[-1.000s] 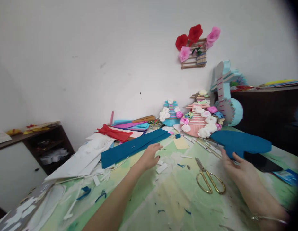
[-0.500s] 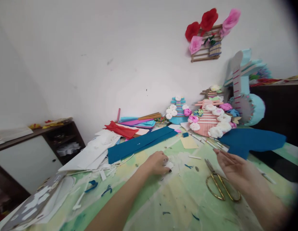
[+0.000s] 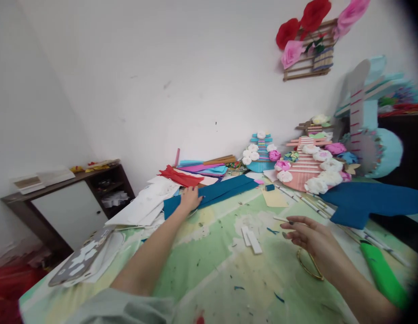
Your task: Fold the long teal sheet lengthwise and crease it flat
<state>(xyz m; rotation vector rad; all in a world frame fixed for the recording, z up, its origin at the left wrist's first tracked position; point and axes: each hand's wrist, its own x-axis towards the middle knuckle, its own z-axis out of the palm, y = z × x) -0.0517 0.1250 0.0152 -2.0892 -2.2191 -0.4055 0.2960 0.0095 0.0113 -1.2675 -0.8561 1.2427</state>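
Observation:
My left hand [image 3: 190, 199] rests with fingers spread on the near edge of a folded dark blue paper strip [image 3: 222, 190]. A red crumpled paper piece [image 3: 182, 176] lies just beyond its fingertips. My right hand [image 3: 308, 236] hovers over gold-handled scissors [image 3: 309, 264], hiding most of them. Its fingers are loosely bent and apart, with nothing seen between them. A short white stick [image 3: 279, 218] lies by its fingertips, and a small blue scrap [image 3: 272, 231] is close by. Two white strips [image 3: 251, 240] lie overlapping on the table between my hands.
White sheets [image 3: 141, 202] and coloured papers are stacked at back left. Flower-covered guitar-like crafts [image 3: 306, 164] stand against the wall. Pens [image 3: 312, 204], a blue cutout [image 3: 371, 200] and a green object [image 3: 381, 274] lie right. A low cabinet [image 3: 70, 207] stands left.
My left hand has moved away from the white pieces, left and forward onto the blue paper. My right hand has shifted left over the scissors. The view has turned left.

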